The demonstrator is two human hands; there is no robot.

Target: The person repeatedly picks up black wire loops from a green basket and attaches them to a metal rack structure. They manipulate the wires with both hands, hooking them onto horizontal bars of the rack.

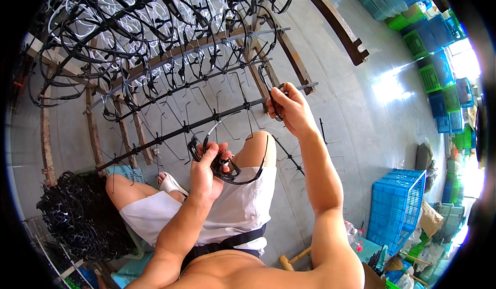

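My left hand (208, 166) is closed around several thin, curved black plastic frames (238, 182), whose long arms curve out to the right over my lap. Raised beyond my right knee, my right hand (291, 108) pinches another slim black curved frame (270, 88) beside the end of a dark rack bar (214, 116). Thin wire hooks stick out along this bar, and those on its near side look bare. Many similar black frames (170, 10) hang from bars at the upper left, with white ones (116, 2) behind them. The exact kind of frame is unclear.
A large heap of black frames (77, 222) fills a container at the lower left. Brown metal stands (294, 56) support the rack. A blue crate (395, 206) stands on the floor at right, with stacked blue and green crates (436, 72) along the far right.
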